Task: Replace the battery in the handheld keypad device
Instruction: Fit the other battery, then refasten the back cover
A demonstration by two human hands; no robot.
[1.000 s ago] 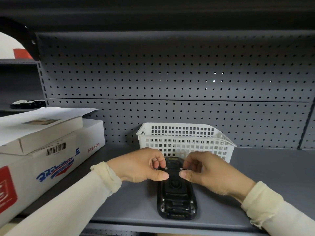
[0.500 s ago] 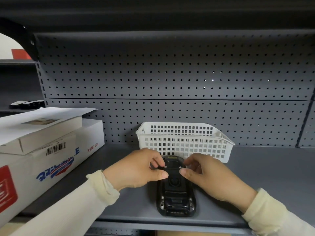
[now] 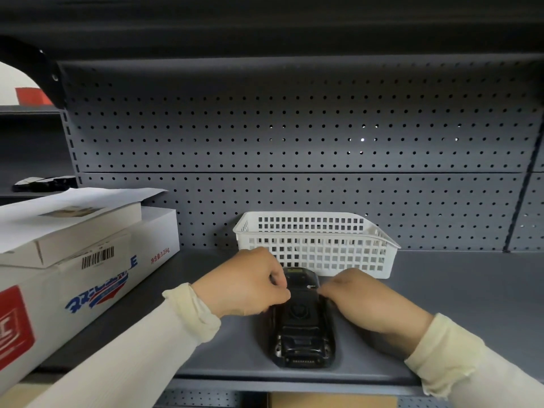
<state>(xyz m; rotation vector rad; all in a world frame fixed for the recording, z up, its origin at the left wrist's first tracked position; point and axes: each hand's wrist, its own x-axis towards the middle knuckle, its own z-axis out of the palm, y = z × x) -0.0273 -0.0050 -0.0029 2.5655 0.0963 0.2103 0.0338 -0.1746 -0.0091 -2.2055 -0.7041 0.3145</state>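
Observation:
A black handheld keypad device (image 3: 301,328) lies back side up on the grey shelf (image 3: 441,304), its long axis pointing away from me. My left hand (image 3: 247,285) grips its upper left edge with thumb and fingers. On the opposite side my right hand (image 3: 371,301) pinches the upper right edge, fingertips beside a small white mark. Both hands hide the sides of the device's upper half. No loose battery is visible.
A white slotted plastic basket (image 3: 318,245) stands just behind the device against the pegboard back wall (image 3: 294,136). White cardboard boxes (image 3: 73,260) with a barcode and blue lettering fill the shelf's left side. The shelf's front edge (image 3: 294,381) runs close below the device.
Both hands slid slightly further up the device and closed tighter on its upper edges. The device has stayed in place on the shelf.

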